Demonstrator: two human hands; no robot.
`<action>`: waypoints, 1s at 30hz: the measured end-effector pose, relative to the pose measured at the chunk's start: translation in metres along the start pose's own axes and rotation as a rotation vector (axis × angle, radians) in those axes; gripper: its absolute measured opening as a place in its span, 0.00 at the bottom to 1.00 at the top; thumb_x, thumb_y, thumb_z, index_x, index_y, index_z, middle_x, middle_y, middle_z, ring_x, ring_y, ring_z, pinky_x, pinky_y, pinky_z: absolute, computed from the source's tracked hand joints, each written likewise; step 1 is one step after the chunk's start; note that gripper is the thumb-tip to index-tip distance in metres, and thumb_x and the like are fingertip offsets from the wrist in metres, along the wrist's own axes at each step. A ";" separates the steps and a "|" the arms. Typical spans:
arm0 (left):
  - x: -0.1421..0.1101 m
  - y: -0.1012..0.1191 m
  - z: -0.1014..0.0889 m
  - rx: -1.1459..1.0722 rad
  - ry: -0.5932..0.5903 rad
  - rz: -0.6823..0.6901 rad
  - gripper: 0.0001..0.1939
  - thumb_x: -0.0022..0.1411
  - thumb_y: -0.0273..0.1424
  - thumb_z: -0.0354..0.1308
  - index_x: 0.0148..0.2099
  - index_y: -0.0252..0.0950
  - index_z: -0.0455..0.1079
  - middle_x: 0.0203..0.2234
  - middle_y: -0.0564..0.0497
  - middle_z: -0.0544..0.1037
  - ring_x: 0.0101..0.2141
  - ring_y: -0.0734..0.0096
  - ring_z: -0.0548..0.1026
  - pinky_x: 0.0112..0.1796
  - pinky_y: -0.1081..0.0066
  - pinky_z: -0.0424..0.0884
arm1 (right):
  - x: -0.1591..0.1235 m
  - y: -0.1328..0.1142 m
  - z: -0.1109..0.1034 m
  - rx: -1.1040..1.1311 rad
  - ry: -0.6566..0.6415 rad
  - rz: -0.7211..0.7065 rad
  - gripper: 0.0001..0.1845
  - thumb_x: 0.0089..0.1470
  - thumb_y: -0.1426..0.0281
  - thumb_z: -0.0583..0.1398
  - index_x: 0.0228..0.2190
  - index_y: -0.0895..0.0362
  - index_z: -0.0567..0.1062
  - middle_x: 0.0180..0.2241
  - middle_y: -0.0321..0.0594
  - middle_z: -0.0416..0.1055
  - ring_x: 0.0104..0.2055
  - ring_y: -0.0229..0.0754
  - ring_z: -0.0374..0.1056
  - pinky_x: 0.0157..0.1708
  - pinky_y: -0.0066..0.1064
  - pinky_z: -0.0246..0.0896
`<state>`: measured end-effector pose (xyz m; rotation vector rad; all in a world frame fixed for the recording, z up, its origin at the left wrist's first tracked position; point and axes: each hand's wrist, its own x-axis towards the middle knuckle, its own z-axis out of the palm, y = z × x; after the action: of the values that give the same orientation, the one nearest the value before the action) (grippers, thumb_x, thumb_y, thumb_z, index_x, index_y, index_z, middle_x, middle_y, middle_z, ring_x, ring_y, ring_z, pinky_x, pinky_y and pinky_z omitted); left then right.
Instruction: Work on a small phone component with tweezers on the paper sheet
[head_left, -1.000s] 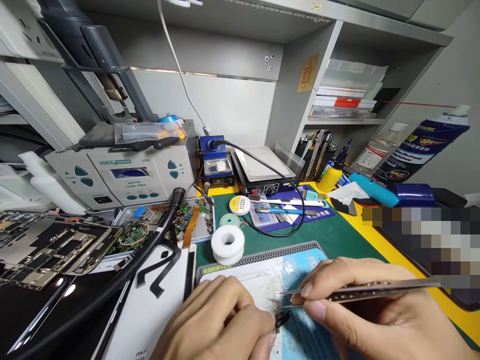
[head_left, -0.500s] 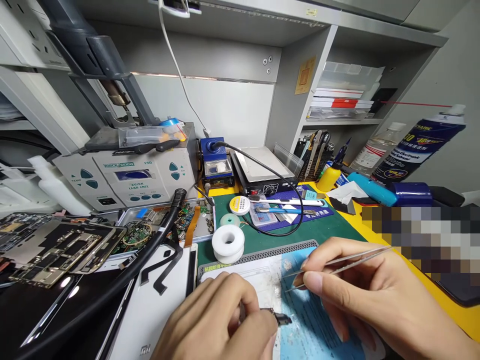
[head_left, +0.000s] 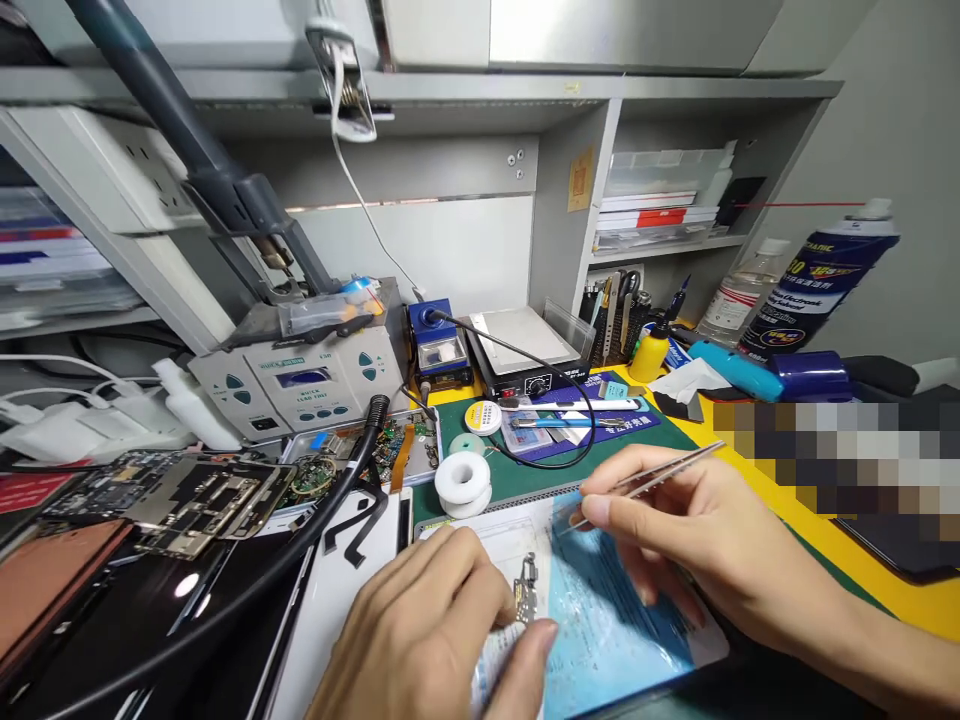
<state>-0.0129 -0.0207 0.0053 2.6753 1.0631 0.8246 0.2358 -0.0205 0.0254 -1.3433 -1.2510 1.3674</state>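
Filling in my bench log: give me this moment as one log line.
left hand: pinching small metal flex-cable part | right hand: holding silver metal tweezers, tips clear of part | surface: pale blue work mat

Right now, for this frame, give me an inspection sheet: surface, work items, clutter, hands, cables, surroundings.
Surface: green mat on a yellow bench, with a worn blue-and-white work pad on top.
Work items: small metal component pinched upright over the pad; steel tweezers held apart from it.
Clutter: white solder spool, stripped phone boards, parts tray, yellow bottle, spray can.
Hands: left hand grips the component; right hand grips the tweezers.
Cables: black hose crosses the left side; a thin black cord loops over the mat; a white cable hangs from above.
Surroundings: hot-air station, heating plate, shelves with boxes.
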 end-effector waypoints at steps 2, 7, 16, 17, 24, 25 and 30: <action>0.003 0.005 -0.008 -0.138 -0.084 -0.045 0.07 0.68 0.27 0.59 0.35 0.39 0.72 0.31 0.53 0.77 0.34 0.70 0.77 0.34 0.71 0.72 | 0.003 -0.001 -0.001 0.005 0.007 -0.038 0.19 0.55 0.54 0.71 0.33 0.57 0.78 0.12 0.31 0.72 0.08 0.27 0.53 0.08 0.16 0.47; 0.019 0.007 -0.025 -0.183 -0.237 -0.152 0.09 0.68 0.30 0.56 0.47 0.38 0.75 0.38 0.50 0.77 0.36 0.68 0.75 0.39 0.67 0.72 | 0.011 0.000 -0.002 0.000 -0.009 -0.128 0.12 0.61 0.62 0.68 0.35 0.58 0.77 0.13 0.26 0.70 0.09 0.28 0.56 0.08 0.17 0.48; 0.046 0.009 -0.028 0.024 -0.412 -0.205 0.12 0.71 0.36 0.63 0.51 0.35 0.74 0.44 0.48 0.78 0.42 0.64 0.78 0.46 0.58 0.77 | 0.026 0.000 -0.008 -0.085 0.031 -0.109 0.12 0.69 0.64 0.64 0.49 0.58 0.77 0.43 0.40 0.79 0.35 0.40 0.77 0.33 0.35 0.77; 0.048 0.010 -0.028 0.040 -0.436 -0.197 0.14 0.71 0.37 0.63 0.54 0.36 0.73 0.46 0.47 0.78 0.43 0.64 0.78 0.46 0.58 0.78 | 0.027 0.000 -0.009 -0.079 0.037 -0.105 0.13 0.69 0.64 0.64 0.50 0.58 0.77 0.45 0.41 0.79 0.38 0.42 0.78 0.36 0.37 0.78; 0.058 0.022 -0.026 0.115 -0.504 -0.252 0.15 0.72 0.38 0.63 0.56 0.35 0.73 0.51 0.45 0.78 0.48 0.61 0.79 0.49 0.55 0.79 | 0.035 -0.001 -0.013 0.003 0.062 -0.130 0.17 0.68 0.63 0.64 0.55 0.57 0.75 0.53 0.45 0.77 0.47 0.48 0.78 0.45 0.45 0.77; 0.059 0.023 -0.026 0.118 -0.500 -0.281 0.16 0.72 0.38 0.63 0.56 0.35 0.73 0.51 0.45 0.78 0.47 0.61 0.79 0.48 0.56 0.79 | 0.036 -0.001 -0.014 0.014 0.058 -0.137 0.18 0.68 0.63 0.64 0.55 0.57 0.75 0.53 0.45 0.77 0.47 0.48 0.78 0.45 0.46 0.77; 0.060 0.022 -0.022 0.101 -0.483 -0.392 0.16 0.72 0.40 0.62 0.53 0.33 0.74 0.46 0.47 0.80 0.43 0.64 0.80 0.45 0.59 0.80 | 0.035 -0.002 -0.014 0.035 0.016 -0.177 0.18 0.68 0.63 0.64 0.55 0.57 0.75 0.54 0.45 0.77 0.48 0.49 0.78 0.46 0.46 0.77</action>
<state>0.0240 0.0015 0.0574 2.4184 1.4402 0.0502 0.2468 0.0158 0.0222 -1.1873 -1.2972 1.2467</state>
